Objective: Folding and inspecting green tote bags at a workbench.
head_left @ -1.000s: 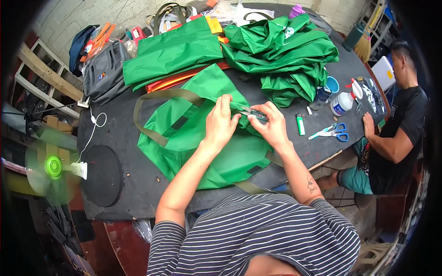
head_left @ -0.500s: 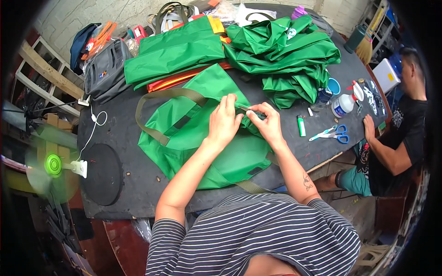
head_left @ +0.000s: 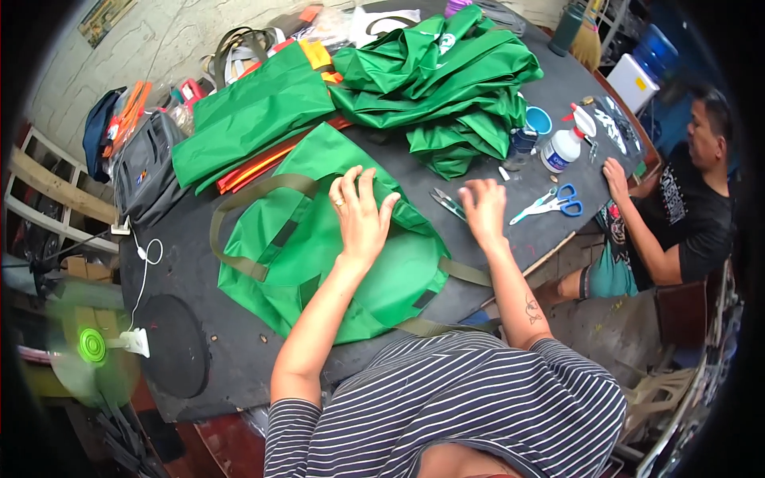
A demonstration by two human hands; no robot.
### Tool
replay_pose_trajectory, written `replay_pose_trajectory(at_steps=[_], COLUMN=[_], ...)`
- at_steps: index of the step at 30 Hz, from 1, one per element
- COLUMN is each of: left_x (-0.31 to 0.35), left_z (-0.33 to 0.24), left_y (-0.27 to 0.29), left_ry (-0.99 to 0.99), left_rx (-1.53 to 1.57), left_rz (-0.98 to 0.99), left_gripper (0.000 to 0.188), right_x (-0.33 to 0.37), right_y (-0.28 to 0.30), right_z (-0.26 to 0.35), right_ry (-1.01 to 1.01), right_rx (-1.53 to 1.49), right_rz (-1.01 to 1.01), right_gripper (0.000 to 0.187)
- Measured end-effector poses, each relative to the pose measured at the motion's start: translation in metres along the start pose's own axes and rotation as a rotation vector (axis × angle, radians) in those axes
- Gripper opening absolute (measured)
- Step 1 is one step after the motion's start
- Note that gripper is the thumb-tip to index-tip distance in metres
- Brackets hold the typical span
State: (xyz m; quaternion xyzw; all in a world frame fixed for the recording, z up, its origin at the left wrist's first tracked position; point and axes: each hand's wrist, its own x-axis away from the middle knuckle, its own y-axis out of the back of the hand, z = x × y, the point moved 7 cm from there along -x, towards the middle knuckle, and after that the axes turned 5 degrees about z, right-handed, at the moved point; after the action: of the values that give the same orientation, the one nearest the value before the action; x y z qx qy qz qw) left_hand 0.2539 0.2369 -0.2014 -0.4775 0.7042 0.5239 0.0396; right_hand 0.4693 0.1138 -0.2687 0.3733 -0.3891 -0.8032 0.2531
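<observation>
Right now I seem to be between two small bits of work on the green bag (head_left: 390,267), which lies on the table (head_left: 239,366) just in front of me. My left hand (head_left: 362,211) is over it with fingers spread wide. My right hand (head_left: 484,211) has loose, bent fingers, and I cannot tell if they hide something small. The snips (head_left: 449,204) lie beside it at nine o'clock, tips toward ten. Lifting them, I think, calls for a light pinch. The bag is thin, smooth and floppy, with a flat, rough-looking olive strap (head_left: 259,192). Shiny, crumpled green cloth (head_left: 446,95) sits at one o'clock from the bag, and hard blue-handled scissors (head_left: 550,207) at three from my right hand.
</observation>
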Motion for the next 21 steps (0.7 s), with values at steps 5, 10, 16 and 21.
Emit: replay_pose_trajectory(at_steps=[5, 10, 16, 21], left_x=[-0.001, 0.001, 0.002, 0.001], left_z=[-0.005, -0.006, -0.001, 0.004], left_y=[-0.002, -0.005, -0.011, -0.014], left_ry=[-0.017, 0.002, 0.045, 0.072], left_rx=[0.039, 0.138, 0.304, 0.327], left_rz=[-0.020, 0.021, 0.131, 0.165], left_gripper=[0.060, 0.074, 0.083, 0.089], right_x=[-0.008, -0.018, -0.024, -0.033], right_y=[0.016, 0.000, -0.037, -0.046], right_z=[-0.055, -0.042, 0.073, 0.111], right_ry=[-0.250, -0.132, -0.149, 0.153], right_rx=[0.358, -0.036, -1.069, -0.872], right_rz=[0.046, 0.130, 0.582, 0.404], right_gripper=[0.032, 0.033, 0.016, 0.027])
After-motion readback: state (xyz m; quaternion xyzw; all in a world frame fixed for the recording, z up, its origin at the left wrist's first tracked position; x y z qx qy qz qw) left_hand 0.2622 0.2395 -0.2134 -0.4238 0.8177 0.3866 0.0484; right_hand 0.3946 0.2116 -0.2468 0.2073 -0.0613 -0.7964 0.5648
